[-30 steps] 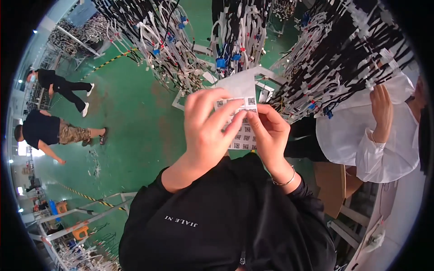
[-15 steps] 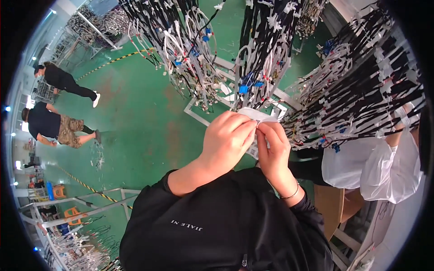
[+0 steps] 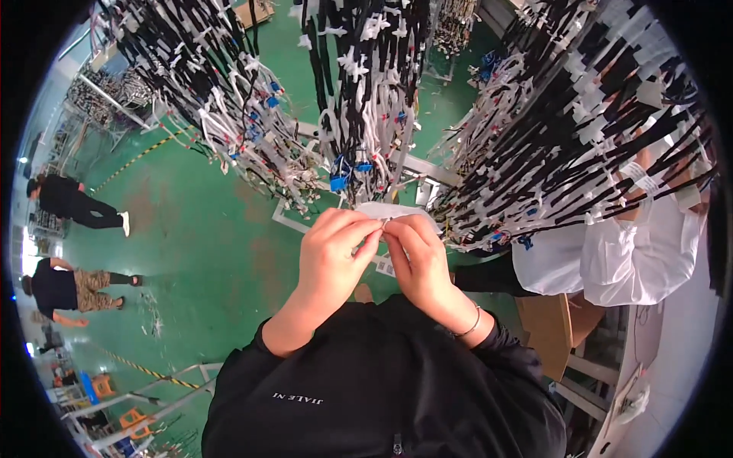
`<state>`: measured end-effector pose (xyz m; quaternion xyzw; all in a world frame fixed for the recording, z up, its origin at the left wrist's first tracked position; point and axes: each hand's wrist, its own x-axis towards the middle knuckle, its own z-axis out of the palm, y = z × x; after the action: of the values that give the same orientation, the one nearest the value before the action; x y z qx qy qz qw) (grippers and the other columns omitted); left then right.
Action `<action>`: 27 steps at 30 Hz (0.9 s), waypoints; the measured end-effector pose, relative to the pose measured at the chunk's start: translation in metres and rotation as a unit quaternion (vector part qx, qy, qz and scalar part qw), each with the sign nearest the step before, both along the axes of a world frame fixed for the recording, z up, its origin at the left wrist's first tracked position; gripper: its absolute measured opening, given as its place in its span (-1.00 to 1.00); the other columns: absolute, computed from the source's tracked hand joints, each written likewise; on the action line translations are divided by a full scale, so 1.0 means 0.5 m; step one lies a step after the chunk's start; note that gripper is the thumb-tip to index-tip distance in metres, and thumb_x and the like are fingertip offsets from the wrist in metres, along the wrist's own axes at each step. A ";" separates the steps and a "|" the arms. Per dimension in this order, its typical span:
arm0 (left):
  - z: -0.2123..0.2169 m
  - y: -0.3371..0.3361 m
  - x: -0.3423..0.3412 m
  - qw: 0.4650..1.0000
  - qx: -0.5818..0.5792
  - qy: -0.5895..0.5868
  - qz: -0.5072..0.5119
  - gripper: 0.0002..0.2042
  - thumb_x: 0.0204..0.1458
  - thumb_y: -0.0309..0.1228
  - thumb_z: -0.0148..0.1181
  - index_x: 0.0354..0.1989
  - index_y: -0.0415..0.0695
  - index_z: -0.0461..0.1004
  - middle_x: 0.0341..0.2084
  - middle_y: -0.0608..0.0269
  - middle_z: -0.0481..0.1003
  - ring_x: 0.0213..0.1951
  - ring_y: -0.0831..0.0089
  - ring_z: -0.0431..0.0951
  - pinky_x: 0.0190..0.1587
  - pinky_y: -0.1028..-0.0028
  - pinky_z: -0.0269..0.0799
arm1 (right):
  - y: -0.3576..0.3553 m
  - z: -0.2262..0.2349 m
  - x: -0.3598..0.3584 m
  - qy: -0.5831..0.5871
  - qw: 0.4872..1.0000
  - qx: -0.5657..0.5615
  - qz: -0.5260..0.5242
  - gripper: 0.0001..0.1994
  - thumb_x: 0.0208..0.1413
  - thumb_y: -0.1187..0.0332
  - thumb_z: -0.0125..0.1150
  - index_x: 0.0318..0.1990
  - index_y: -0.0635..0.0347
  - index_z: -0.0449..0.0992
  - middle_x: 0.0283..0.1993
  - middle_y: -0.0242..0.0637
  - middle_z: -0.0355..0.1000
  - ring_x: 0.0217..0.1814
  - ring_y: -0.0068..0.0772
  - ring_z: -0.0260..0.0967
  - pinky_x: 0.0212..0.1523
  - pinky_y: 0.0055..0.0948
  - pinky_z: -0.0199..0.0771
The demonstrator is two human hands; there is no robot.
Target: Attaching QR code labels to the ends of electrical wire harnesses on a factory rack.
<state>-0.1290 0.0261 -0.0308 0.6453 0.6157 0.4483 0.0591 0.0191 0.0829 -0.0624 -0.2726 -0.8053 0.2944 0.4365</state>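
My left hand [image 3: 334,256] and my right hand [image 3: 418,258] meet in front of my chest, fingertips pinched together. Between them is a white paper label [image 3: 393,209], its broad part showing just beyond my fingers. Below the fingertips hangs a white piece with a printed square code [image 3: 384,266]; whether it is part of the same label I cannot tell. My fingers cover the exact spot they pinch. Just past my hands hangs a bundle of black and white wire harnesses [image 3: 366,99] with blue and red connectors, apart from my fingers.
More harness bundles hang at the left [image 3: 229,99] and right [image 3: 550,130], over a metal frame [image 3: 290,217]. Another person's white sleeve [image 3: 637,256] reaches among the right-hand wires. A cardboard box [image 3: 544,332] stands at lower right. Two people [image 3: 72,202] are on the green floor, far left.
The view has shifted, so my hands and the harnesses sit farther left in the picture. Both hands still pinch the label. The person in camouflage shorts has changed stride.
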 end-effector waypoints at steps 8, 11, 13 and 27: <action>0.001 0.034 0.034 0.999 0.036 0.027 0.018 -0.83 -0.22 -0.61 0.33 -0.39 -0.19 0.55 -0.43 0.22 0.53 -0.35 0.23 0.52 -0.30 0.34 0.47 | 0.018 0.010 0.022 0.006 1.000 0.014 -0.020 -0.81 -0.04 0.67 0.20 -0.22 0.33 0.47 -0.28 -0.12 0.40 -0.26 -0.05 0.39 -0.27 -0.25 0.43; -0.003 0.046 0.032 0.999 0.033 -0.022 0.004 -0.81 -0.23 -0.62 0.32 -0.37 -0.19 0.54 -0.42 0.17 0.53 -0.35 0.17 0.53 -0.28 0.32 0.47 | 0.022 0.004 0.032 0.026 0.999 -0.019 -0.027 -0.83 -0.01 0.67 0.19 -0.23 0.34 0.46 -0.28 -0.10 0.39 -0.29 -0.03 0.40 -0.28 -0.27 0.43; 0.008 0.048 0.030 0.996 -0.002 -0.090 -0.028 -0.79 -0.18 -0.68 0.30 -0.31 -0.24 0.56 -0.40 0.20 0.54 -0.35 0.31 0.54 -0.25 0.44 0.45 | 0.028 0.009 0.037 0.040 0.999 -0.020 -0.029 -0.83 0.01 0.67 0.18 -0.22 0.33 0.47 -0.27 -0.10 0.40 -0.29 -0.07 0.42 -0.29 -0.31 0.44; 0.019 0.066 0.030 0.997 0.011 -0.057 -0.060 -0.82 -0.20 -0.62 0.32 -0.36 -0.16 0.59 -0.45 0.27 0.52 -0.34 0.31 0.50 -0.29 0.41 0.42 | 0.040 0.024 0.058 0.014 1.000 -0.003 -0.022 -0.80 -0.02 0.68 0.20 -0.22 0.32 0.47 -0.26 -0.13 0.41 -0.29 -0.11 0.41 -0.28 -0.36 0.44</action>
<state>-0.1140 0.0591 -0.0213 0.6550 0.5667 0.4866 0.1138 0.0479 0.1028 -0.0506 -0.2878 -0.7918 0.2912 0.4533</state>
